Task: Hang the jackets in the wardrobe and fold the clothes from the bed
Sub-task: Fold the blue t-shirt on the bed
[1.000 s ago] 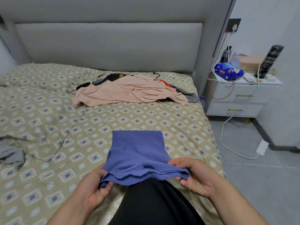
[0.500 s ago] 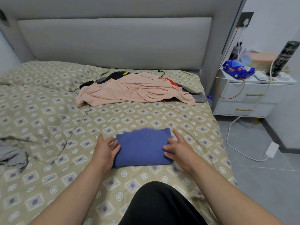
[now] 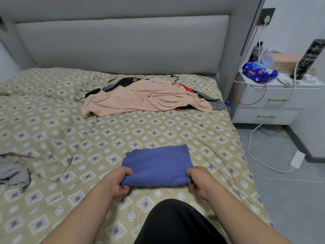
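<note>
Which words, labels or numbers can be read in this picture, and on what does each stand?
No text can be read here.
Blue pack on the nightstand: red and white print, too blurred to read.
Black garment under the pink cloth: yellow letters, too small to read.
Blue cloth: no text shows.
</note>
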The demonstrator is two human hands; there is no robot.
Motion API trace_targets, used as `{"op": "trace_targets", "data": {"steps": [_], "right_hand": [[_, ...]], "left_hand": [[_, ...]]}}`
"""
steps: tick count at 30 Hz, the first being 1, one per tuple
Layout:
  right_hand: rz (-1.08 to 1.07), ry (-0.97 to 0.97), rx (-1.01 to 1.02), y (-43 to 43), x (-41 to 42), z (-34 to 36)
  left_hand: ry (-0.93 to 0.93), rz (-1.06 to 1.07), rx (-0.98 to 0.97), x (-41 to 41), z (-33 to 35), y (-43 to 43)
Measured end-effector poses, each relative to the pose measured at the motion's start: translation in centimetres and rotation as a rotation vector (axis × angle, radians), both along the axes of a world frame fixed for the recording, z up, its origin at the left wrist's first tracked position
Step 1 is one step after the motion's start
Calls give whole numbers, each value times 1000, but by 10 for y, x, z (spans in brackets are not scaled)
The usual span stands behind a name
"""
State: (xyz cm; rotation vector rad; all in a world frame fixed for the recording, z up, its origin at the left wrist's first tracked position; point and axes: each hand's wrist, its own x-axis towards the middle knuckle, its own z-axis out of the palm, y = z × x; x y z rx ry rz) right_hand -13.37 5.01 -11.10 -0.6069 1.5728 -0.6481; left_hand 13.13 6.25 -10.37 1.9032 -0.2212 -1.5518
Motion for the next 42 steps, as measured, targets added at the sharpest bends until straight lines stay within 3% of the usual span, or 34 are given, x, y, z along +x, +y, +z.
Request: {"op": "trace_targets", "data": {"steps": [2, 5, 7, 10, 15, 19, 25, 28, 34, 42], "right_hand": [[55, 13, 41, 9, -13, 3], [100, -109, 71, 27, -23, -2], [13, -234, 29, 35, -21, -9], [-63, -237, -29, 40, -16, -9], [-88, -291, -178, 40, -25, 29], [-130, -440, -263, 51, -60, 74], [-250, -559, -291, 81, -131, 111], [-302, -469, -287, 96, -164, 106], [-406, -274, -479, 101, -235, 109], [-398, -38, -686, 14, -357, 162]], "left_hand": [[-23, -153, 45, 0, 3, 13], [4, -229, -37, -15, 0, 27], [-42, -307, -114, -31, 0, 32], [-173, -390, -193, -44, 6, 35], [-7, -241, -259, -54, 47, 31], [156, -172, -426, -77, 76, 27], [254, -301, -554, -147, 103, 25], [232, -413, -604, -189, 105, 25], [133, -565, -698, -264, 115, 5], [124, -586, -850, -392, 149, -88]]}}
